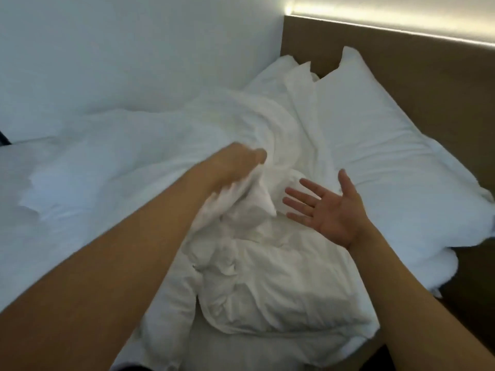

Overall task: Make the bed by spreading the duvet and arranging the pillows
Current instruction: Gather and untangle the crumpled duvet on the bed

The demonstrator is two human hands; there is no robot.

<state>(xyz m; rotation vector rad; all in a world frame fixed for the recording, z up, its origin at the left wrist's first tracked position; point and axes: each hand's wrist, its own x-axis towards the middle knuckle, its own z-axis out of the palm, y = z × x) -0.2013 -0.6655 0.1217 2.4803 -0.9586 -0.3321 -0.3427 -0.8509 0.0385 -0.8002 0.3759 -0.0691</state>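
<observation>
Two pillows [380,145] at headboard [442,84], upper right. Duvet [254,277] bunched at centre, unspread. L hand [238,167] gripping duvet fold; R hand [329,210] spread, palm up, empty. Early stage; spreading & pillow arranging left.

The bed [40,236] has a white sheet and a brown headboard [401,76] on its right. On it lie a bunched white duvet [160,135] across the middle and 2 white pillows [388,156] against the headboard, side by side.
</observation>
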